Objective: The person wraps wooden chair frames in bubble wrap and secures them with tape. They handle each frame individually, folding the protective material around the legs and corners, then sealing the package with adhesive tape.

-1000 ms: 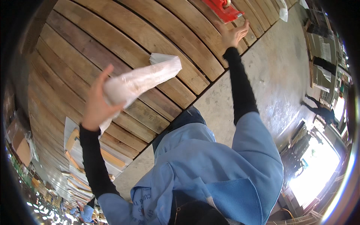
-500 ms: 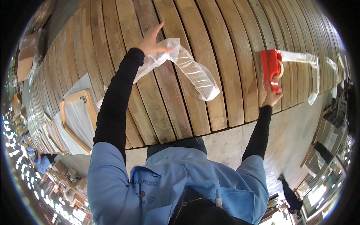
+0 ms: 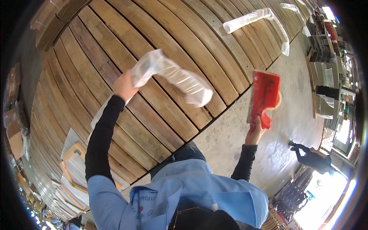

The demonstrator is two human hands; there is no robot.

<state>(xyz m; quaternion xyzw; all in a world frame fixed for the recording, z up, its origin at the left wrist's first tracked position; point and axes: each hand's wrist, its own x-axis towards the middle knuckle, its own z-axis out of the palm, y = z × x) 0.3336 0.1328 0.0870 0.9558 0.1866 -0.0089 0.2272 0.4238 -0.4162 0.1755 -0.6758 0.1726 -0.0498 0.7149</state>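
My left hand (image 3: 125,86) is closed on the near arm of a bent piece wrapped in white foam film (image 3: 178,76). The wrapped piece is lifted a little or lies over the slatted wooden table (image 3: 174,126); which of the two I cannot tell. Its other arm stretches to the right, with the film loose at the end. In my right hand (image 3: 256,133) is a red tape dispenser (image 3: 265,92), gripped by its lower end and held upright past the table's edge, above the floor. A pale tape roll shows partly at its right side.
More wrapped bent pieces (image 3: 264,14) lie along the table at the upper right. Unwrapped light wooden frames (image 3: 71,168) rest on white sheets at the lower left. A person in dark clothes (image 3: 314,159) is on the concrete floor (image 3: 218,140) at right, near stacked goods.
My right hand has brought the tape dispenser off the table and out over the floor. My left hand, spread before, now grips the wrapped piece. The view has turned.
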